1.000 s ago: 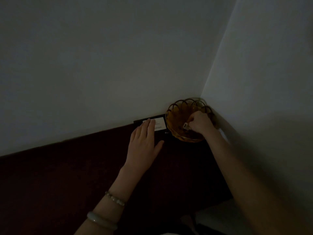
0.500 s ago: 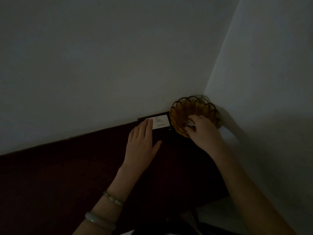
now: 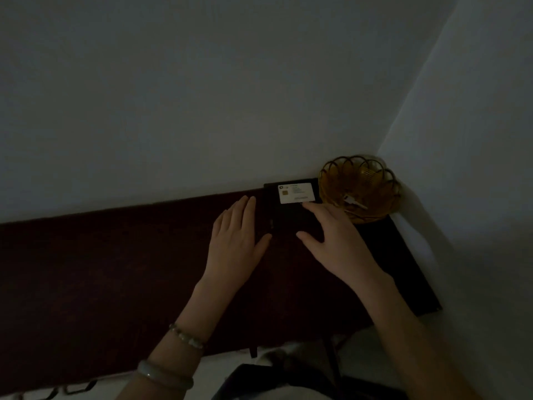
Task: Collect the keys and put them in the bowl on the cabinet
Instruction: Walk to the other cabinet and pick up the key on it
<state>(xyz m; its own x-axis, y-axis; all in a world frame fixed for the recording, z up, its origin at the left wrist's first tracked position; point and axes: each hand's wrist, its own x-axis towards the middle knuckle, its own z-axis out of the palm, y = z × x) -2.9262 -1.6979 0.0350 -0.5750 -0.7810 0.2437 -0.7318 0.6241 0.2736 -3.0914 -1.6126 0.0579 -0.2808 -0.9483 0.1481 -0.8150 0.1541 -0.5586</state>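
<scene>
The room is dim. An amber bowl point(image 3: 375, 174) with a scalloped wire rim sits in the corner on the dark cabinet top point(image 3: 115, 269). Silver keys point(image 3: 353, 201) lie inside it, near its front left. My right hand point(image 3: 334, 241) hovers open over the cabinet just left of the bowl, fingers spread, holding nothing. My left hand point(image 3: 236, 241) rests flat and open on the cabinet, left of a dark flat object.
A white card point(image 3: 295, 193) lies on a dark flat rectangular object point(image 3: 288, 215) against the wall, beside the bowl. Pale walls meet in a corner behind the bowl. The cabinet's right edge point(image 3: 415, 269) runs close to the right wall.
My right hand has come out of the bowl and moved left and toward me, opening. The keys it held now lie in the bowl. My left hand stayed put.
</scene>
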